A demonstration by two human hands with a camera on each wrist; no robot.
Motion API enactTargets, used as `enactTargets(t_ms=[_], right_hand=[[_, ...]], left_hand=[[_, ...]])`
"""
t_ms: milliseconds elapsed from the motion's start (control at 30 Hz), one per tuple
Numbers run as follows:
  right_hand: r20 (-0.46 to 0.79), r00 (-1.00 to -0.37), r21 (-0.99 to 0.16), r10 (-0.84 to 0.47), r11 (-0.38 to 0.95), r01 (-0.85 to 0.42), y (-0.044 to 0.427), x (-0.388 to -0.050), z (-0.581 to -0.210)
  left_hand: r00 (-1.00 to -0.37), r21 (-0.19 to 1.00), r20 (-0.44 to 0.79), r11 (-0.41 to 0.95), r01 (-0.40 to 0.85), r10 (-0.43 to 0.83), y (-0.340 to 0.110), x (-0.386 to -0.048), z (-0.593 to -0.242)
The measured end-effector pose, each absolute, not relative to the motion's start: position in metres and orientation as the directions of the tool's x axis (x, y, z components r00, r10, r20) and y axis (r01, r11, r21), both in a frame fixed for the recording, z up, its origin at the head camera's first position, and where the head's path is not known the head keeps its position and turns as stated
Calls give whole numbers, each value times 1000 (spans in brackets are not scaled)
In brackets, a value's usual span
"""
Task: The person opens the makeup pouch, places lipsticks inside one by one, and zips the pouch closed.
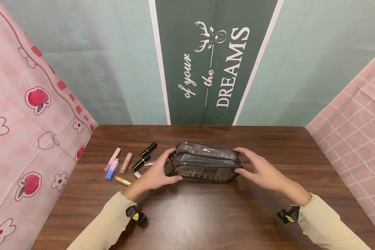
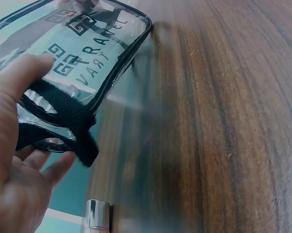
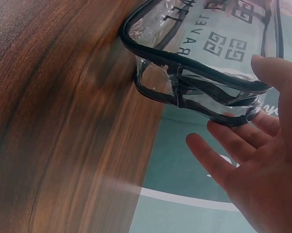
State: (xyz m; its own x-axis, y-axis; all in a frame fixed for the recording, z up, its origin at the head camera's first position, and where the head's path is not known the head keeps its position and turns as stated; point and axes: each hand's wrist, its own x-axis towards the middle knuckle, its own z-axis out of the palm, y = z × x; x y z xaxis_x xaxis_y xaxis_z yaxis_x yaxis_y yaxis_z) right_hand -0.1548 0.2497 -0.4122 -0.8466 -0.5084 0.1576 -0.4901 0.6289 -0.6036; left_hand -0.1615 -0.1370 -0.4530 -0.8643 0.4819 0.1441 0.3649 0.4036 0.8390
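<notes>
A clear pouch with black edging and the word TRAVEL (image 1: pixel 207 163) lies on the brown table between both hands. At its left end my left hand (image 1: pixel 157 172) grips it, thumb on the near side and fingers on the far side. The left wrist view shows that hand (image 2: pixel 19 160) around the end with the black strap (image 2: pixel 63 109). My right hand (image 1: pixel 262 172) holds the right end between thumb and fingers. In the right wrist view the thumb of that hand (image 3: pixel 267 141) touches the pouch (image 3: pixel 204 63) and some fingertips lie at its edge.
Left of the pouch lie several small cosmetics: black tubes (image 1: pixel 148 149), a pink tube (image 1: pixel 114 156), a blue and pink one (image 1: pixel 112 169), a brownish tube (image 1: pixel 126 163) and a gold one (image 1: pixel 123 180). Hanging cloths stand behind the table (image 1: pixel 206 211) and at both sides.
</notes>
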Motion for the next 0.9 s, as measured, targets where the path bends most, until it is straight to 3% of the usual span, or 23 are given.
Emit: enactTargets(t_ms=[200, 467, 900], right_hand=[[154, -855, -599, -495, 641, -479, 252, -153, -412], [170, -853, -559, -494, 664, -496, 253, -152, -413], [240, -781, -436, -577, 654, -618, 250, -161, -385]], left_hand=[[-858, 795, 222, 424, 434, 463, -134, -164, -456], [-854, 835, 273, 333, 439, 442, -132, -166, -456], [-841, 790, 387, 335, 514, 378, -133, -166, -446]])
